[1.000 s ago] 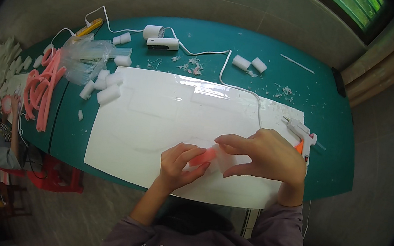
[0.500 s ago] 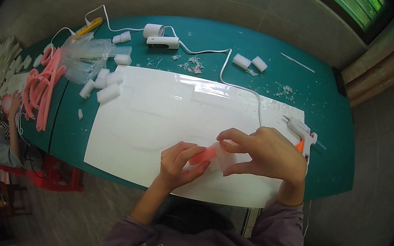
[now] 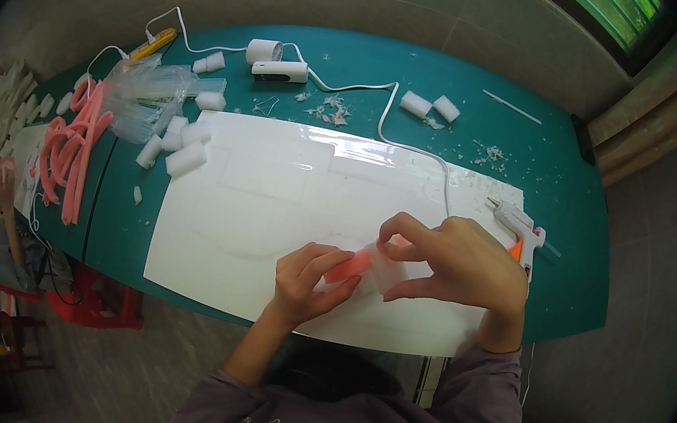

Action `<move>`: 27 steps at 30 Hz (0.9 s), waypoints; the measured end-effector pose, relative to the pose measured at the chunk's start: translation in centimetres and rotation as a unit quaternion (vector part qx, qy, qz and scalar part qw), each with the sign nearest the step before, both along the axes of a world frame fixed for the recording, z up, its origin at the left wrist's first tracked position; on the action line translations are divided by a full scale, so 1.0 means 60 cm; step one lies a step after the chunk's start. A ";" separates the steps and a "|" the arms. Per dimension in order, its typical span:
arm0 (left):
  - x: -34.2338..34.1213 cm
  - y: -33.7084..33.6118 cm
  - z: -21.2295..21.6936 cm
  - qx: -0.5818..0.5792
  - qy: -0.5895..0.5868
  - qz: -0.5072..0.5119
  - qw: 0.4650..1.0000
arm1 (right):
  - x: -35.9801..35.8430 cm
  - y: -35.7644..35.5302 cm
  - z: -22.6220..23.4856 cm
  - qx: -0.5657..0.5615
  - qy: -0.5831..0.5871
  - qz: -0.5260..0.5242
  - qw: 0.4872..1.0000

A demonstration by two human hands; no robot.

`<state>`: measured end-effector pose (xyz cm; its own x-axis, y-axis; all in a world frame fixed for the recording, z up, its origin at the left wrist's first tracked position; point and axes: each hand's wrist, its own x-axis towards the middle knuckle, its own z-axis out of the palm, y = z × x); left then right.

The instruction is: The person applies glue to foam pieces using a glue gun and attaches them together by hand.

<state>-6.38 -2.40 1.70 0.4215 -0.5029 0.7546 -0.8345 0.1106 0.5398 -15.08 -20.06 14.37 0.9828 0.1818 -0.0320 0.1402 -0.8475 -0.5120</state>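
Observation:
Over the white board [image 3: 228, 224], near its front edge, my two hands meet at a small foam piece. My left hand [image 3: 301, 281] grips its pink foam part [image 3: 349, 268] between thumb and fingers. A whitish foam part [image 3: 385, 269] adjoins the pink part on the right. My right hand [image 3: 470, 264] curves around that whitish part, with index finger and thumb at its edges. A bit of pink shows behind the right fingers, and the palm hides the rest. The white hot glue gun [image 3: 515, 223] lies right of my right hand.
White foam cylinders [image 3: 187, 159] sit at the board's left corner, beside a clear plastic bag [image 3: 146, 102] of sticks. Pink foam strips [image 3: 74, 152] lie farther left. A white cord [image 3: 386, 112] crosses the green table [image 3: 356, 55]. Another person's arm [image 3: 11, 216] is at far left.
My right index finger has shifted slightly, and more pink shows behind it. My left hand keeps its hold. The other person's arm at far left has moved.

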 end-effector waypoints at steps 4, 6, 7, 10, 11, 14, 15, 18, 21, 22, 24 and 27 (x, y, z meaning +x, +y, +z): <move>0.000 -0.005 0.005 -0.021 -0.007 0.013 1.000 | 0.000 0.002 0.003 0.002 0.007 -0.011 1.000; 0.001 -0.005 0.003 -0.021 -0.006 0.011 1.000 | 0.000 0.003 0.001 0.005 0.000 -0.010 1.000; 0.001 -0.005 0.002 -0.022 -0.005 0.008 1.000 | 0.000 0.003 0.001 0.007 -0.007 -0.009 1.000; 0.001 -0.005 0.001 -0.022 -0.002 0.004 1.000 | 0.000 0.001 -0.001 0.006 -0.005 -0.003 1.000; 0.001 -0.004 0.001 -0.022 -0.002 0.004 1.000 | 0.000 0.001 -0.002 0.006 -0.005 -0.003 1.000; 0.000 0.000 0.001 -0.003 0.000 -0.004 1.000 | -0.001 0.001 -0.003 0.006 -0.015 -0.001 1.000; 0.000 0.000 0.001 -0.002 -0.002 -0.002 1.000 | -0.001 0.001 -0.003 0.006 -0.013 -0.001 1.000; 0.000 0.001 -0.001 0.001 -0.002 0.001 1.000 | 0.000 0.001 -0.002 0.005 -0.008 0.000 1.000; 0.000 0.001 -0.002 0.001 -0.001 0.001 1.000 | 0.000 0.002 -0.002 0.003 -0.005 -0.002 1.000; -0.001 0.000 -0.001 0.001 -0.001 0.002 1.000 | 0.000 0.002 -0.002 0.002 -0.004 -0.003 1.000; -0.001 0.000 0.001 0.001 -0.003 0.003 1.000 | -0.001 0.002 -0.002 0.003 -0.006 -0.003 1.000; 0.000 0.001 -0.001 0.004 0.001 0.005 1.000 | -0.001 0.002 -0.002 0.002 -0.009 -0.003 1.000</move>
<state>-6.41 -2.33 1.62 0.4282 -0.5050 0.7494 -0.8341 0.0983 0.5428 -15.14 -19.92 14.28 0.9843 0.1758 -0.0132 0.1443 -0.8466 -0.5122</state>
